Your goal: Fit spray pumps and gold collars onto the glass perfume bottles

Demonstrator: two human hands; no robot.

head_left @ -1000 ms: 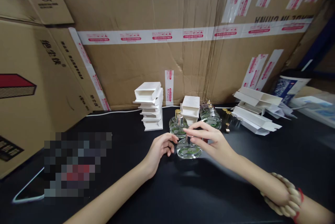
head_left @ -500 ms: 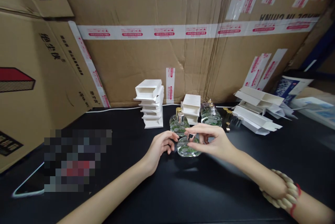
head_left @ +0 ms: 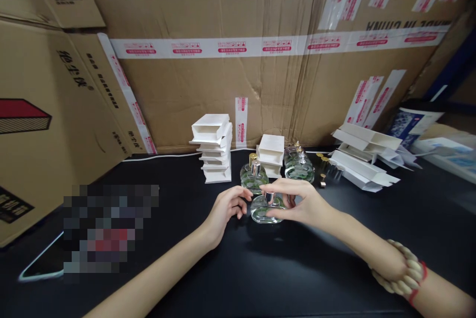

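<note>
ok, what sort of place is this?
Probably a small packing bench in a stockroom or workshop: taped cardboard cartons wall in a black table, small white boxes stand stacked on it, and the right hand grips a glass bottle.

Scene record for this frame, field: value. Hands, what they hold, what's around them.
left hand: curled at the bottle's left side; contact unclear
right hand: thumb and fingers pinch the bottle by its silver cap
bottle: clear glass, upright, base at the table
behind: two more bottles, two box stacks
right side: flat cartons, gold caps
backdrop: cardboard wall
right wrist: bead bracelet
</note>
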